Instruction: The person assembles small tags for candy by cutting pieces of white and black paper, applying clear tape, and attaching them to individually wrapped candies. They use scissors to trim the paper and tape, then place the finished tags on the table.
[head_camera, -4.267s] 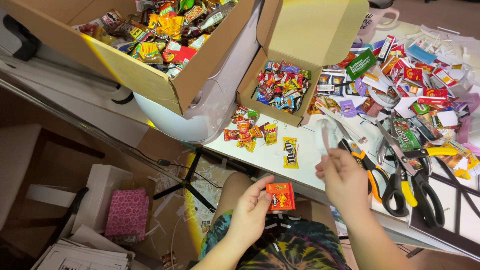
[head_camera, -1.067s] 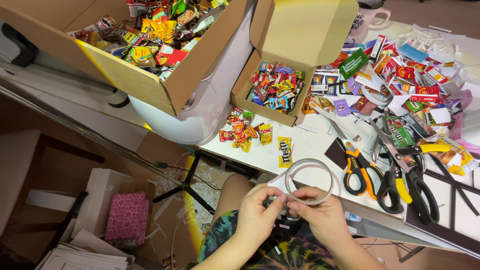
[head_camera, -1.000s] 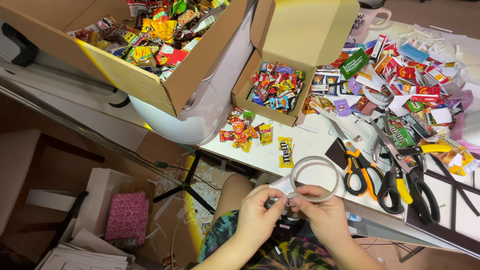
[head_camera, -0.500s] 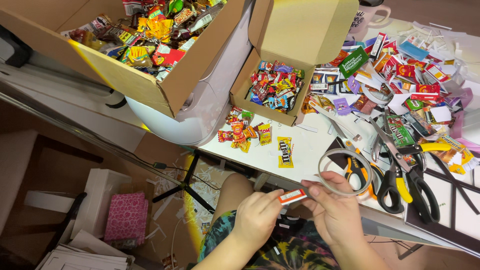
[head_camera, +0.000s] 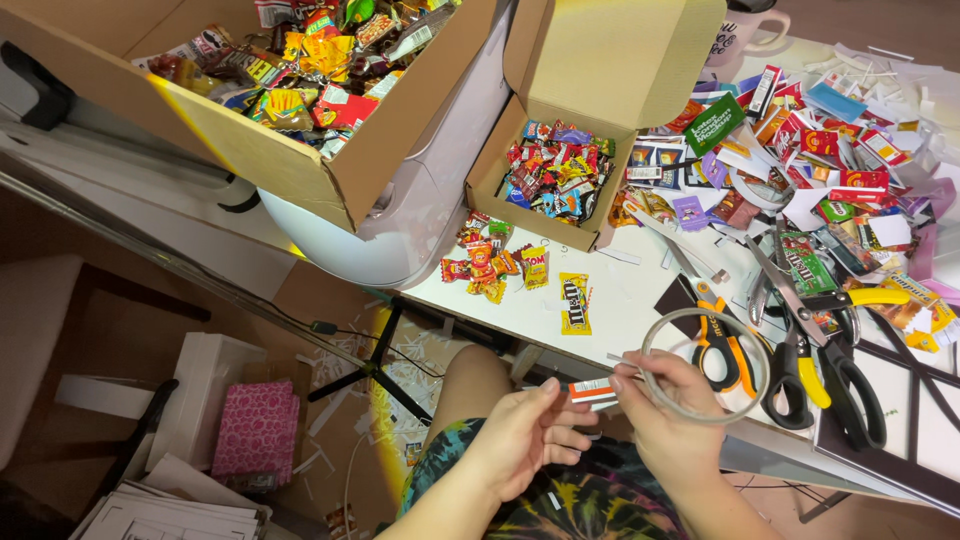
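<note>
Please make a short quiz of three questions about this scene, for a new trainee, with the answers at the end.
1. True or false: the right hand holds a thin clear ring of tape.
2. Which thing lies alone on the white table, closest to its near edge? A: a yellow candy packet; B: a green packet; C: a pink box.
3. Fill in: the left hand pinches a small orange and white ____.

Key
1. True. The ring is above the fingers, next to the orange-handled scissors.
2. A. It lies in front of the small open cardboard box filled with sweets.
3. Wrapper. Both hands meet at it, above the person's lap.
</note>
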